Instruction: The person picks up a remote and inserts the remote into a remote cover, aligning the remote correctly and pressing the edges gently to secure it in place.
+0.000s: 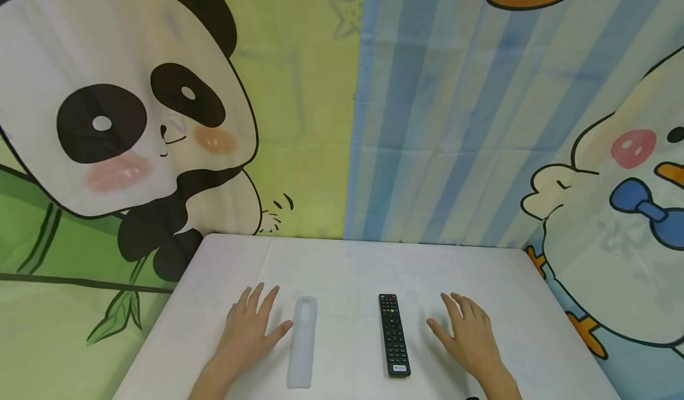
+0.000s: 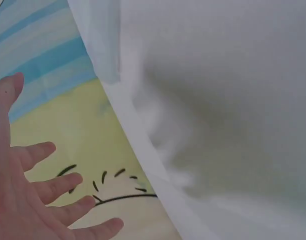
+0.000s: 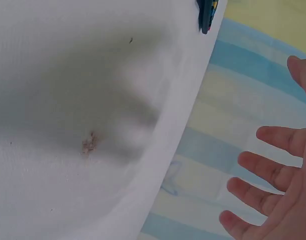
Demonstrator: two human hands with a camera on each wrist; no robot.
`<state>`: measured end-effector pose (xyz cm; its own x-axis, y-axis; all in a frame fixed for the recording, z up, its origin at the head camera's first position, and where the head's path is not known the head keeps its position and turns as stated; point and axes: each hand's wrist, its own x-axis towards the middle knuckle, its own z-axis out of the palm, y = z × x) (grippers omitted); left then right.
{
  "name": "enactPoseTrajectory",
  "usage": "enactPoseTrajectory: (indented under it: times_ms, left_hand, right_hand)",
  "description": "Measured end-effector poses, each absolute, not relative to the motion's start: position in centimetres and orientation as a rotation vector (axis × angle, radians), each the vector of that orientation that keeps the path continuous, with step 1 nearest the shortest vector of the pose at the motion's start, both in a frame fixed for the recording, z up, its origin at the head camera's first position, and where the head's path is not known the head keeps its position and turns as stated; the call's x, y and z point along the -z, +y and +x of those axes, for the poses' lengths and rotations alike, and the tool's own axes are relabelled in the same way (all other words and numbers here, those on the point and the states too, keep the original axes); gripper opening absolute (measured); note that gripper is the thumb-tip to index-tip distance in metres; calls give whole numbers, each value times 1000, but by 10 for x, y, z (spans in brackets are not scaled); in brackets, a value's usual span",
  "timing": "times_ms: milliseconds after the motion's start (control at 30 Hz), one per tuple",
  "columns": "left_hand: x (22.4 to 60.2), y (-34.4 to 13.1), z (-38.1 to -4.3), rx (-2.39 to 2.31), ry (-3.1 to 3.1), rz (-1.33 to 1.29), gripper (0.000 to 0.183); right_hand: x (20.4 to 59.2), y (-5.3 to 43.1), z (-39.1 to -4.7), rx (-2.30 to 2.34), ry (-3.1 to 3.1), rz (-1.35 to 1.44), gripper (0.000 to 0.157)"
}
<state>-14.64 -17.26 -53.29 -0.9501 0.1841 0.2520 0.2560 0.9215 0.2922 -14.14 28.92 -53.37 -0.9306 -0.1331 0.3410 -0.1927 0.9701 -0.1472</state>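
Note:
My left hand (image 1: pixel 249 327) is spread over the left part of the white table, palm down, holding nothing. Just right of its thumb lies a long translucent sleeve-like cover (image 1: pixel 303 343), pale and lengthwise to me. A black remote control (image 1: pixel 394 336) lies right of the cover, buttons up, its white label at the near end. Further right, my right hand (image 1: pixel 468 335) has its fingers extended and holds nothing; its thumb points toward the remote. In the left wrist view the cover (image 2: pixel 107 40) shows at the top, and the remote's end (image 3: pixel 207 17) shows in the right wrist view.
The white table (image 1: pixel 347 275) ends at a cloth backdrop (image 1: pixel 299 121) printed with a panda and a white bird. A small dark object (image 1: pixel 472 397) shows at the bottom edge by the right wrist. A brownish stain (image 3: pixel 89 144) marks the tabletop.

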Motion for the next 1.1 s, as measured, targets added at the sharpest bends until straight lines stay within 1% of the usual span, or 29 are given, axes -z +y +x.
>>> enactPoseTrajectory:
  times_ms: [233,467,767,1100]
  left_hand:
    - [534,-149,-149,667,-2857,-425,76]
    - [531,-116,-148,851,-2915,-496,73]
    - [535,-82,-153,1079,-2935,-635,71]
    - [548,-45,-164,1380,-2955,-661,66]
  right_hand:
    - [532,278,-142,-448,-2803,199,64]
    - [528,266,-140,-704,-2861,65,64]
    - [530,256,-144,-850,-2881,10,61]
    - [534,240,-151,-990,-2933,-79,54]
